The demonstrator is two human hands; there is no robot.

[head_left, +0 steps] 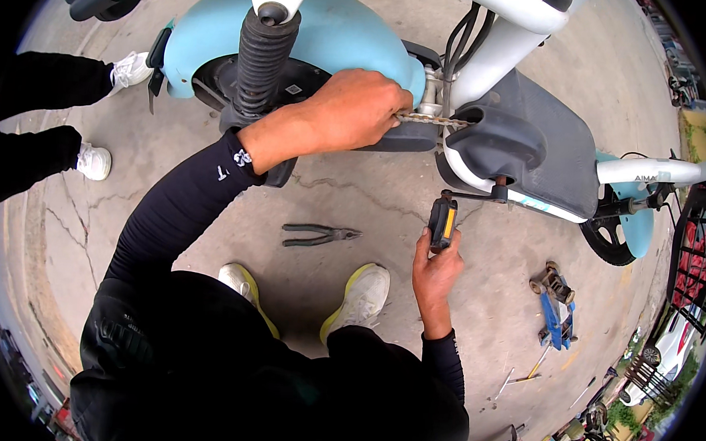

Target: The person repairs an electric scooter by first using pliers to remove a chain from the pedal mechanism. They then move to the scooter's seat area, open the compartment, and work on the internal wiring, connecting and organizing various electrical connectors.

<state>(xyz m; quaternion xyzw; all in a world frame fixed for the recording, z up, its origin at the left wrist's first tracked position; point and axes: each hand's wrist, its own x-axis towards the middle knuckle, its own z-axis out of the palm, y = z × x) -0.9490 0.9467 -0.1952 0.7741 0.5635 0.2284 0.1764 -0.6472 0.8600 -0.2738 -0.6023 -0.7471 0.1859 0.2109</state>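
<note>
left hand (339, 108) pinches the bare chain (436, 120), whose long axis runs right from that grip to the grey crank cover (501, 144); right hand (436, 271) clasps the pedal (442, 225).

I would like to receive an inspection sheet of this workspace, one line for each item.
Surface: grey ground, with cracks.
Job's things: light-blue and white two-wheeler; chain; black pedal with an amber strip.
Clutter: pliers lying in front of the wearer's shoes; blue jack and T-shaped tool at right.
Left hand: fingers closed on the chain.
Right hand: holding the pedal.
Cables: black cables beside the white frame.
Surroundings: another person's white shoes at left; white car at far right.
</note>
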